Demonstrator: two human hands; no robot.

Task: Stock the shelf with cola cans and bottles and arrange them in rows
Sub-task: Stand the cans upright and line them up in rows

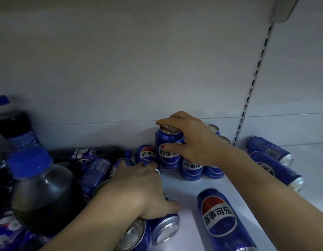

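My right hand (191, 140) grips an upright blue cola can (167, 151) from above, fingers over its top and thumb on its label. The can stands at the back of the white shelf (186, 187), beside several upright cans (191, 170). My left hand (139, 189) lies over a pile of blue cans on their sides; its thumb presses a lying can (165, 229). What its fingers hold is hidden. Another can (220, 220) lies on its side at the front.
Cola bottles with blue caps (41, 187) stand and lie at the left, among them one at the back (10, 122). Two cans (273, 156) lie on the neighbouring shelf at the right, past the slotted upright (251, 91). The shelf's back wall is close behind.
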